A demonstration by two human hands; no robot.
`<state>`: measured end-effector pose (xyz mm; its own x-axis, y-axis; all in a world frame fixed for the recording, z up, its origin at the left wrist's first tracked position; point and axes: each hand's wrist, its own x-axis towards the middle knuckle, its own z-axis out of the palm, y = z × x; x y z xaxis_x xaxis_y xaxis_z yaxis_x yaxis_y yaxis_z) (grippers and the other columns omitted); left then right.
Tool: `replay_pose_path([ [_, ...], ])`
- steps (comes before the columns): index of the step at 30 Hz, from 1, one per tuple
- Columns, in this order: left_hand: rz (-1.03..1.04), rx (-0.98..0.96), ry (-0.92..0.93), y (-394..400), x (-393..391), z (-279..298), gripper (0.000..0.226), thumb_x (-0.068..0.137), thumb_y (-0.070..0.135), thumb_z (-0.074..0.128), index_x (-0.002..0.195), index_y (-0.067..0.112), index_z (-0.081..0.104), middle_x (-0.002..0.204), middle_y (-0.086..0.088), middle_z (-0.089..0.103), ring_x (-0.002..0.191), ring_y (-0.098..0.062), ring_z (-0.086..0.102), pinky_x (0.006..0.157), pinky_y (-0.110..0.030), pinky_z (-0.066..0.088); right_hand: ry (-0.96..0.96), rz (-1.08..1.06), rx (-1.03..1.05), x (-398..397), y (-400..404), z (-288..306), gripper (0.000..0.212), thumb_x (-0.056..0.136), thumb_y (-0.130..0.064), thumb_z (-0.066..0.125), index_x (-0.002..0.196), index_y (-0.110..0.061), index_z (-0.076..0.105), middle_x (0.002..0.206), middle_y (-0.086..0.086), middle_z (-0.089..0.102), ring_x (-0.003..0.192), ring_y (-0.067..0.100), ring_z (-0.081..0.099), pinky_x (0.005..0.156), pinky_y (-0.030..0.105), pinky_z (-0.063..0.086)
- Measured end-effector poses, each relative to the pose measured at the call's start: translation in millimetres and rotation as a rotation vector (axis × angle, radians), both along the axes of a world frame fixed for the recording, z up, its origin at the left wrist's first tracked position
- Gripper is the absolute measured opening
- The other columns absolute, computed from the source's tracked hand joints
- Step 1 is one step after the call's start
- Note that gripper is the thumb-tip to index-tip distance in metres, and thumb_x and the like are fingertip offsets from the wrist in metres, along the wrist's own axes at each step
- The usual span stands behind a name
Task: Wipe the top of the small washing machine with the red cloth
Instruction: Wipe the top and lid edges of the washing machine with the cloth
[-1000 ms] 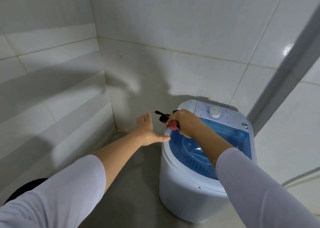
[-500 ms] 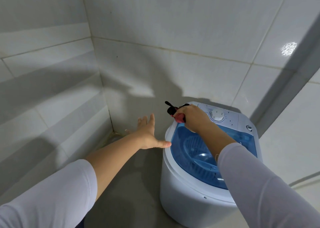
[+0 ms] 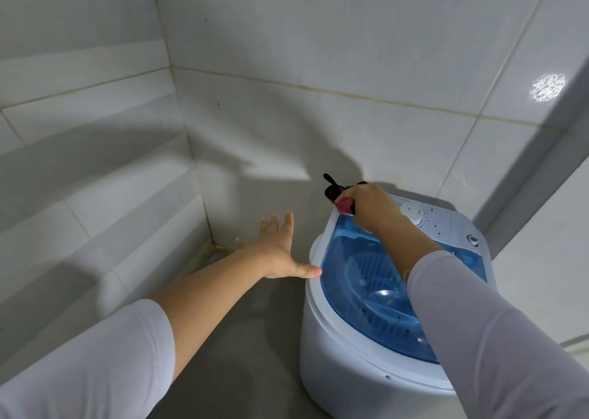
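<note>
wall: tiled corner [image 3: 204, 214], left of and behind the washer.
left hand: your left hand [image 3: 280, 252] hangs just left of the washer [image 3: 360, 383], palm down, fingers spread wide, gripping nothing. Thumb tip sits at the washer's left rim; touching or just short of it, can't tell.
cloth: red cloth [image 3: 345, 205] bunched up at the washer's back-left corner, on the rim above the lid [image 3: 360, 278]. A dark end sticks out past that corner toward the wall.
right hand: your right hand [image 3: 369, 208] is on that same corner, fingers curled tight around the cloth, knuckles up. Fingertips are hidden under the hand.
panel: white control panel with dial [image 3: 412, 216] runs along the washer's back edge, right of your fist.
step: looks like an early wipe at one corner; the lid and panel look mostly not yet covered.
how: flatten the wad so more cloth meets the surface. Press lightly, sweep from this corner rightward along the washer's back edge, then pull overlapping passes down over the lid. Go easy round the dial so it doesn't turn. Set the left hand flat on the washer's left side if it rocks.
</note>
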<state>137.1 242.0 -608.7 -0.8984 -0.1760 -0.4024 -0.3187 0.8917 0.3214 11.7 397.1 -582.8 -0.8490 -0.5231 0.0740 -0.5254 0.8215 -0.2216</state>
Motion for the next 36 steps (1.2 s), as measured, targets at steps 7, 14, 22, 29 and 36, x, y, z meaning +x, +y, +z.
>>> replay_pose_path([
  [7,-0.006,-0.008,-0.009,-0.2,0.4,0.8,0.127,0.069,0.072,0.062,0.146,0.028,-0.027,0.159,-0.002,-0.025,0.146,-0.021,-0.023,0.112,-0.068,0.002,-0.047,-0.115,0.035,-11.8,-10.7,6.3,0.028,0.08,-0.002,0.044,0.081,-0.02,0.067,0.086,0.008,0.06,0.082,0.029,0.059,0.064,0.029,0.041],
  [14,0.003,0.024,-0.01,-0.4,1.1,0.2,0.125,0.07,0.07,0.063,0.146,0.028,-0.028,0.158,-0.002,-0.026,0.146,-0.021,-0.024,0.112,-0.068,-0.001,-0.077,-0.2,0.053,-24.4,-15.0,16.6,0.015,0.085,-0.016,0.048,0.077,-0.015,0.06,0.062,0.001,0.044,0.056,0.018,0.043,0.06,0.029,0.037],
  [22,0.001,0.034,-0.014,-1.7,-1.6,-1.6,0.127,0.069,0.07,0.065,0.146,0.028,-0.027,0.158,-0.001,-0.025,0.146,-0.02,-0.023,0.112,-0.067,0.001,-0.162,-0.144,0.1,-43.5,-10.9,30.2,0.023,0.088,-0.018,0.056,0.108,-0.011,0.065,0.08,0.004,0.058,0.081,0.023,0.046,0.067,0.03,0.038],
  [29,-0.012,0.042,-0.038,-3.6,-4.7,-1.3,0.128,0.069,0.069,0.066,0.146,0.029,-0.027,0.158,-0.002,-0.027,0.146,-0.021,-0.025,0.113,-0.067,0.0,-0.192,-0.153,0.016,-49.0,2.4,35.1,0.023,0.09,-0.014,0.052,0.108,-0.014,0.067,0.109,0.015,0.065,0.085,0.025,0.048,0.073,0.03,0.04],
  [36,-0.042,-0.019,-0.052,-0.1,-8.4,3.7,0.127,0.07,0.067,0.066,0.146,0.028,-0.028,0.158,-0.004,-0.027,0.146,-0.023,-0.025,0.112,-0.069,0.001,-0.196,-0.227,-0.014,-52.8,3.9,29.1,0.031,0.088,-0.007,0.049,0.114,-0.015,0.063,0.105,0.016,0.064,0.089,0.029,0.055,0.075,0.033,0.046],
])
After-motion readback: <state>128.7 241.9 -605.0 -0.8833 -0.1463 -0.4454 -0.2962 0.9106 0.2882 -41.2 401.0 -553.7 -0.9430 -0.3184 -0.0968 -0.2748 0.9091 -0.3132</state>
